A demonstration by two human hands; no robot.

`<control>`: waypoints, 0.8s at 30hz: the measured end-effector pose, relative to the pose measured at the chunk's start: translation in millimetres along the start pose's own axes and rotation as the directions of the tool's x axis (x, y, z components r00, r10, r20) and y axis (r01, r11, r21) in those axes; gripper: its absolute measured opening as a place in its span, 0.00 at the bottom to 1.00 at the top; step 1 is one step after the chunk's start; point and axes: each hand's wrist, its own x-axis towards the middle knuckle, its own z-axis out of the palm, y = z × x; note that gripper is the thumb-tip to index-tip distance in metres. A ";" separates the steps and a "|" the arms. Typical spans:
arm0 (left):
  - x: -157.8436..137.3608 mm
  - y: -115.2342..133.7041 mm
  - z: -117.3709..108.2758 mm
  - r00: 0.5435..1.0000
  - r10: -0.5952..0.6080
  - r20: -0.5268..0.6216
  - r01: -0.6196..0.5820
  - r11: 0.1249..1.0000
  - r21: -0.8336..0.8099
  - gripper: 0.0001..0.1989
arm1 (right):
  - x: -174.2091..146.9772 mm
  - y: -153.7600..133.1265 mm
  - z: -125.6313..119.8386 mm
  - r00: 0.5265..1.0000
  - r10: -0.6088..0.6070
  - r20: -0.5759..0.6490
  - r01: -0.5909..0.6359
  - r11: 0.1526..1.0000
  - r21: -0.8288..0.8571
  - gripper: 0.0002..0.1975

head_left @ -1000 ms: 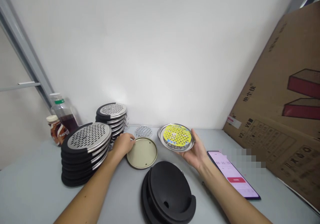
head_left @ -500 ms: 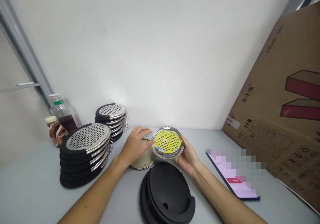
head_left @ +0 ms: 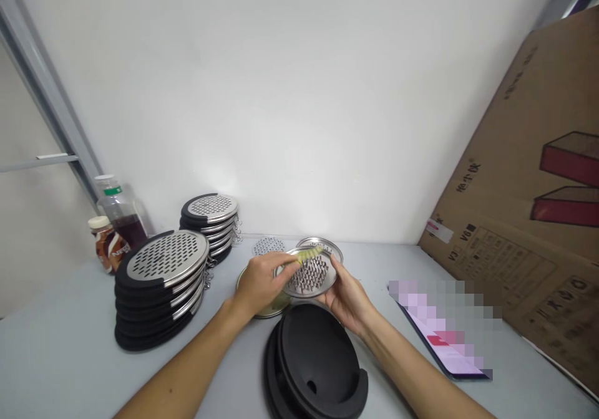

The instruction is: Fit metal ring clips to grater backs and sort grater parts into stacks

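Observation:
My right hand (head_left: 347, 295) grips the edge of a round metal plate (head_left: 306, 279) with a perforated middle, held tilted above the table. Between the closed fingers of my left hand (head_left: 260, 280) is a yellow perforated round sheet (head_left: 309, 254), bent and blurred, raised off the plate's face. Behind the plate lies another round metal plate (head_left: 327, 244), partly hidden. A dull greenish-gold disc (head_left: 276, 308) shows beneath my left hand. Beyond it sits a thin perforated round sheet (head_left: 267, 245). Nearest me are stacked black round holders (head_left: 321, 356) with a notched rim.
Two stacks of black-rimmed perforated metal discs, a near stack (head_left: 161, 288) and a far stack (head_left: 210, 222), stand at left. Behind them are a brown-labelled jar (head_left: 107, 244) and a bottle of dark liquid (head_left: 124, 216). A phone (head_left: 440, 338) and large cardboard box (head_left: 528, 219) occupy the right.
The yellow sheet lay flat over the plate's middle; my left hand has pinched it and lifted it, baring the metal holes. My right hand keeps hold of the plate.

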 end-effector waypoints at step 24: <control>45.2 -105.1 -25.1 0.637 -0.761 -0.119 0.661 0.620 -0.423 0.17 | 67.1 -29.6 -76.5 0.913 -0.351 -0.211 0.227 0.863 -0.452 0.16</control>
